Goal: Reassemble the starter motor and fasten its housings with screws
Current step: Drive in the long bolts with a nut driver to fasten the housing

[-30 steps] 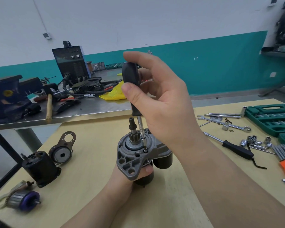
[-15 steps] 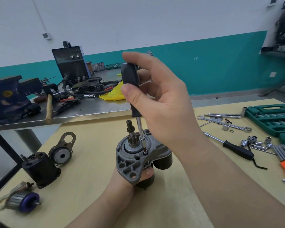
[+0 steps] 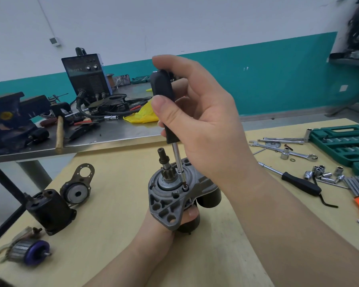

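The right hand [image 3: 199, 121] is gripping the screwdriver [image 3: 163, 100] upright, tip seated in a housing screw [image 3: 185, 187], while the left hand [image 3: 164, 228] is clasping the starter motor [image 3: 170, 199] from below, steadying it mid-table, well inside the edges.

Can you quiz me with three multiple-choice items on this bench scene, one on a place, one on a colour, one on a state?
1. Where is the screwdriver tip?
A. in a screw on the housing
B. on the table
C. in the socket case

2. What colour is the rag on the metal bench?
A. red
B. yellow
C. white

3. How does the right hand meet the screwdriver?
A. flat on top
B. apart from it
C. fingers curled round its handle

Key: 1 A, the shaft ends in the screw. 2 B, it is plainly yellow. 3 C, thumb and fingers wrap the black handle.
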A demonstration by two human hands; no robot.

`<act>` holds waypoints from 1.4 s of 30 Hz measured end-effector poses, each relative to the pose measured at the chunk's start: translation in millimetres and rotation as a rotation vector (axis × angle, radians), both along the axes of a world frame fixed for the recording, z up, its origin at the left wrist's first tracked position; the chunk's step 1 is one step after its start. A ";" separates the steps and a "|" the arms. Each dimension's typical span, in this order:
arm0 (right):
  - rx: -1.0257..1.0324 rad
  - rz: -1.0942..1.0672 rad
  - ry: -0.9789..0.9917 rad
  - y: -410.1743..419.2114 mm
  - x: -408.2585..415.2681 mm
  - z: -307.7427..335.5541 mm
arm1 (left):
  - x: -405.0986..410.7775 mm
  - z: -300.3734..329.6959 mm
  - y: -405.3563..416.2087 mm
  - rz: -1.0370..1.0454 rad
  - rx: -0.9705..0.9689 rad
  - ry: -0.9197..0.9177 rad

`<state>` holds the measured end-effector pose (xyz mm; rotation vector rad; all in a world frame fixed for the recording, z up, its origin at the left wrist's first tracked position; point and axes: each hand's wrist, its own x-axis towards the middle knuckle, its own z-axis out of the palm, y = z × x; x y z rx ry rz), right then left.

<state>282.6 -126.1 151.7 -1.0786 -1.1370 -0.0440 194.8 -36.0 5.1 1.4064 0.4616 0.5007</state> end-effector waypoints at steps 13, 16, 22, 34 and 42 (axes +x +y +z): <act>-0.013 0.062 0.037 -2.3 -1.5 -2.5 | 0.0 -2.4 7.8 -0.051 -0.014 -0.060; -0.008 -0.005 -0.027 0.4 -3.4 -2.2 | 0.1 -1.1 7.1 -0.049 -0.001 -0.085; 0.009 0.027 0.012 -0.9 -0.9 -3.5 | 0.7 -1.7 7.8 -0.076 0.074 -0.072; 0.004 -0.023 -0.031 2.5 -1.4 -3.5 | 0.4 -8.9 14.0 -0.100 0.163 -0.082; -0.014 0.047 0.021 -1.0 -2.4 -4.1 | -1.8 -13.5 15.9 -0.152 0.171 -0.001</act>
